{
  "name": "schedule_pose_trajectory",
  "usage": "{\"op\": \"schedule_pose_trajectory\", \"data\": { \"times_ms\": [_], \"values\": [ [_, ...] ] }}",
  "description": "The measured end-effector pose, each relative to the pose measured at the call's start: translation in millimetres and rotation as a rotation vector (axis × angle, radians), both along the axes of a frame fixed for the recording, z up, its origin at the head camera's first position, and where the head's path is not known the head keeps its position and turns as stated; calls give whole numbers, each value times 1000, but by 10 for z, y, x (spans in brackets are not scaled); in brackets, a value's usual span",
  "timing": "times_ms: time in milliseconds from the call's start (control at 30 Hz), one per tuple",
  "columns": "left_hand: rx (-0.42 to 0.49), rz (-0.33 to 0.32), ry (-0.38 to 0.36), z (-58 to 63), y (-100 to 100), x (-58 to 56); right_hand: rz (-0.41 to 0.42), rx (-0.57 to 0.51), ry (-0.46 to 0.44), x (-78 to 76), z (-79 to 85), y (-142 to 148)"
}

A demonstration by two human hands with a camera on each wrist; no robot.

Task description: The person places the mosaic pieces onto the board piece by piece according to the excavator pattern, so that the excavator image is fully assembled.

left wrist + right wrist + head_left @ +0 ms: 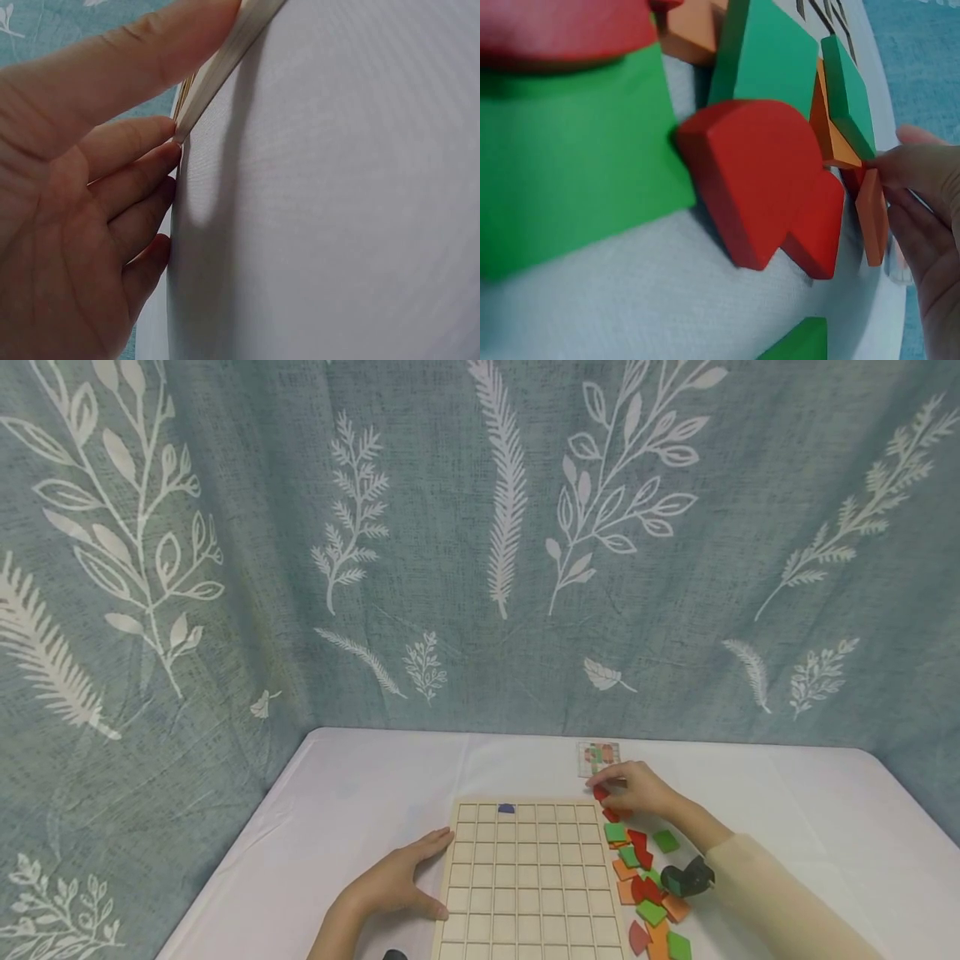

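Note:
A pale wooden grid board (528,853) lies on the white table, with a dark blue half-round piece (506,808) in a cell of its top row. My left hand (405,878) rests at the board's left edge, thumb and fingers spread; in the left wrist view, the fingers (142,176) are nearly straight against the rim. At the board's top right corner my right hand (637,789) pinches a red piece (600,793) between fingers and thumb. An orange piece (872,217) and a green piece (847,94) lie close to that thumb; the red one is mostly hidden there.
Several red, green and orange flat pieces (651,912) are heaped along the board's right side. One green piece (665,841) lies apart, under the right forearm. A small patterned card (597,758) lies beyond the board. A leaf-patterned curtain (450,568) hangs behind the table.

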State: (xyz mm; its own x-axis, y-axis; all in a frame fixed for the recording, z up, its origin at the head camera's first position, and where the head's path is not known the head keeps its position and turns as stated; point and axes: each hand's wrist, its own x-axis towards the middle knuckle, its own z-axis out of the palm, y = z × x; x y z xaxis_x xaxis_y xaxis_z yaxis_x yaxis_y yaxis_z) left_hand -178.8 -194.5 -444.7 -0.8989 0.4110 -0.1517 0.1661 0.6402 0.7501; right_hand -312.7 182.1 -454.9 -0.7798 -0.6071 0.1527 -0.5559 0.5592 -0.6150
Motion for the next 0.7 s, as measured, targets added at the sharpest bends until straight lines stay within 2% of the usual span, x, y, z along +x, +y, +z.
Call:
{"op": "schedule_pose_trajectory", "data": {
  "times_ms": [133, 333, 433, 700],
  "values": [
    [1, 2, 2, -12, -6, -5, 39, 6, 26, -10, -16, -9],
    [-5, 8, 6, -8, -13, 5, 121, 36, 179, -33, -19, -3],
    [-4, 7, 8, -11, -12, 6, 101, 58, 217, -41, -32, 11],
    [0, 12, 1, -25, 10, -2, 38, 50, 220, -23, -70, 43]
  ]
}}
